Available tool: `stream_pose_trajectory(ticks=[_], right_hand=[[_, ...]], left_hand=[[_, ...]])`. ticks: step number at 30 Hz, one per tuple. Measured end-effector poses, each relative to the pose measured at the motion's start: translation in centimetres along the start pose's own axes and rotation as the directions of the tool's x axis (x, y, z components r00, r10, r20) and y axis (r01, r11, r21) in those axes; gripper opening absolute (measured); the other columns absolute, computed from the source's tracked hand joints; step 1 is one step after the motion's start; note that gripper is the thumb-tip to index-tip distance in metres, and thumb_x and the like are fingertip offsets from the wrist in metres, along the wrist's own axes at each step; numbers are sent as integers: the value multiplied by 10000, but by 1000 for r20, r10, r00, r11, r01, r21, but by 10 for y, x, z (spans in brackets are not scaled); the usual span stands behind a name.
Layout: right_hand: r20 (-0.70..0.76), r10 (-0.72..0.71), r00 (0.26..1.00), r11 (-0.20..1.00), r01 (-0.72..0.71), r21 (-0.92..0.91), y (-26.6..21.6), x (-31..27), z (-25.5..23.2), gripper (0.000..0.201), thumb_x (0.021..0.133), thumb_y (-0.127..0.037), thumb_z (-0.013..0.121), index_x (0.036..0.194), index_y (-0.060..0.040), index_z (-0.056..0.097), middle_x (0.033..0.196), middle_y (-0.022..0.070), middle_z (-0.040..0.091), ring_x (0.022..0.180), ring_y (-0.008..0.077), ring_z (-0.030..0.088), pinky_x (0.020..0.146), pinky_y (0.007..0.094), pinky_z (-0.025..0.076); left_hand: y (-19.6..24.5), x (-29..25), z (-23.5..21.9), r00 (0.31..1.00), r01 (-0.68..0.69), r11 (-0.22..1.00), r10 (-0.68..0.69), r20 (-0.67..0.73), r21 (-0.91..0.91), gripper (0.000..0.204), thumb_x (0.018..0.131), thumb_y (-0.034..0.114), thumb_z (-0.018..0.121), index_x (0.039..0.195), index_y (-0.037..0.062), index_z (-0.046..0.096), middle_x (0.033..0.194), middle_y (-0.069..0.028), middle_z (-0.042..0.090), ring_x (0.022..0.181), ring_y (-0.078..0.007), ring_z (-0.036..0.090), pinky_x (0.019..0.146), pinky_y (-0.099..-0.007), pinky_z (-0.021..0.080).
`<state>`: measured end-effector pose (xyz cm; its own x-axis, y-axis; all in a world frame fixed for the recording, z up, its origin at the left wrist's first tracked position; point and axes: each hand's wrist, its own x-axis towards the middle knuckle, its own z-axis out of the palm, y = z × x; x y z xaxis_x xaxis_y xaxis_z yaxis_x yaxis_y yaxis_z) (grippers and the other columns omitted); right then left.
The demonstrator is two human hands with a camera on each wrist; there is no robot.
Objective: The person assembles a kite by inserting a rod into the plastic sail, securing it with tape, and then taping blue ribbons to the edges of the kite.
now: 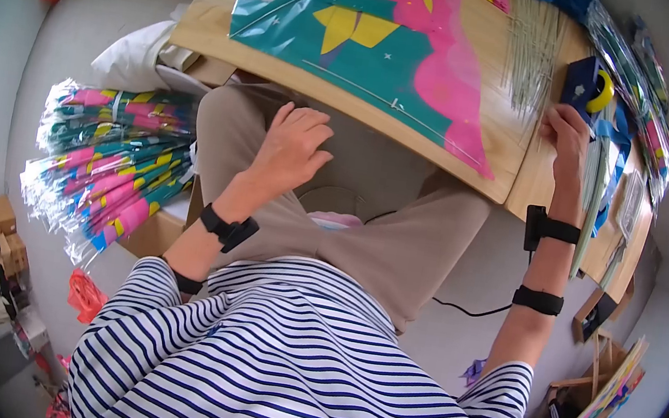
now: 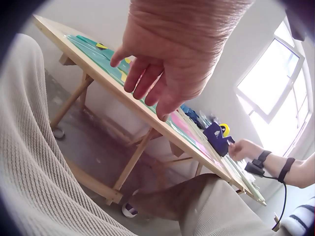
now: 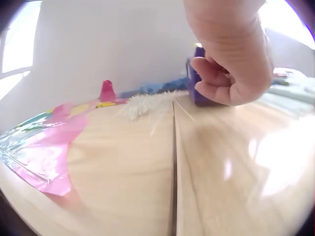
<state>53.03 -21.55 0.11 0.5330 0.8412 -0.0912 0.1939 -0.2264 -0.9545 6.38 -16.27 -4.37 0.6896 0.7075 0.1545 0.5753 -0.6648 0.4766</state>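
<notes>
**Hand Positions at the Kite Table**

At far left in the head view, we see bundles of wrapped kites (image 1: 106, 160) stacked on the floor, with a white bag (image 1: 135, 54) beyond them.

Our left hand (image 1: 292, 147) hovers above the left thigh, just short of the near edge of the wooden table (image 1: 206, 24). Its fingers are straight and slightly spread; they hold nothing. The left wrist view confirms this: the fingers (image 2: 142, 78) hang relaxed, clear of the table edge.

A teal and pink kite sheet (image 1: 376, 35) lies flat on the table, its corner near the table's near edge. To its right lies a bundle of thin sticks (image 1: 532, 53).

Our right hand (image 1: 569, 135) rests on the table at the right, just beside a blue tape dispenser (image 1: 585, 83) with a yellow roll. In the right wrist view the fingers (image 3: 216, 81) are curled inward toward the palm. We cannot tell whether they pinch anything. Further packaged kites (image 1: 639, 81) lie at the far right of the table.
</notes>
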Motion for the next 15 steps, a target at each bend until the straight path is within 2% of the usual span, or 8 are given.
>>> stream_pose_trajectory(ticks=[1, 3, 5, 7, 8, 11, 15], right_hand=[[113, -12, 993, 997, 20, -70, -19, -3, 28, 136, 934, -128, 636, 861, -16, 662, 739, 3, 606, 670, 81, 561, 616, 232, 455], [448, -32, 893, 951, 165, -261, -30, 4, 70, 137, 913, -116, 636, 829, -7, 637, 732, 5, 601, 695, 86, 559, 633, 247, 462], [624, -77, 777, 844, 384, -374, -43, -3, 120, 122, 863, -85, 629, 823, 26, 596, 700, 71, 568, 672, 150, 556, 629, 305, 459], [748, -107, 655, 765, 535, -358, -37, -1, 152, 129, 834, -85, 630, 834, 36, 587, 703, 122, 547, 672, 206, 550, 634, 347, 449], [802, -116, 585, 722, 604, -336, -32, 1, 164, 137, 820, -85, 630, 840, 41, 582, 705, 148, 536, 672, 234, 547, 636, 368, 444], [842, -99, 531, 709, 631, -314, -24, 3, 184, 147, 770, -118, 604, 788, 26, 617, 794, 239, 599, 720, 411, 568, 643, 476, 442], [866, -104, 490, 643, 697, -317, -15, 12, 192, 141, 766, -109, 606, 791, 29, 614, 795, 238, 596, 742, 403, 571, 655, 465, 443]], left_hand=[[3, 2, 4, 1000, -8, 1000, 8, 0, -6, 326, 758, 149, 771, 1046, 27, 681, 1247, -132, 640, 1234, -317, 544, 1125, -515, 337], [11, 6, 8, 999, -31, 999, 31, -10, -27, 324, 745, 141, 773, 1030, 19, 682, 1280, -142, 620, 1248, -327, 519, 1117, -505, 340], [19, 11, 10, 998, -57, 997, 55, -36, -46, 327, 740, 142, 777, 1027, 19, 682, 1290, -149, 613, 1242, -335, 514, 1109, -500, 344], [26, 15, 12, 994, -98, 992, 94, -54, -75, 339, 714, 133, 785, 1016, 21, 681, 1295, -147, 604, 1227, -340, 511, 1086, -490, 361], [29, 18, 12, 992, -118, 989, 113, -55, -91, 342, 707, 129, 787, 1013, 21, 680, 1296, -144, 603, 1225, -340, 510, 1084, -488, 364], [37, 23, 22, 987, -156, 980, 148, -71, -125, 336, 675, 113, 793, 978, 20, 681, 1303, -134, 590, 1213, -335, 511, 1075, -490, 375], [44, 30, 36, 984, -172, 974, 162, -77, -148, 321, 657, 104, 798, 945, 15, 686, 1310, -132, 583, 1202, -332, 513, 1070, -498, 384]])
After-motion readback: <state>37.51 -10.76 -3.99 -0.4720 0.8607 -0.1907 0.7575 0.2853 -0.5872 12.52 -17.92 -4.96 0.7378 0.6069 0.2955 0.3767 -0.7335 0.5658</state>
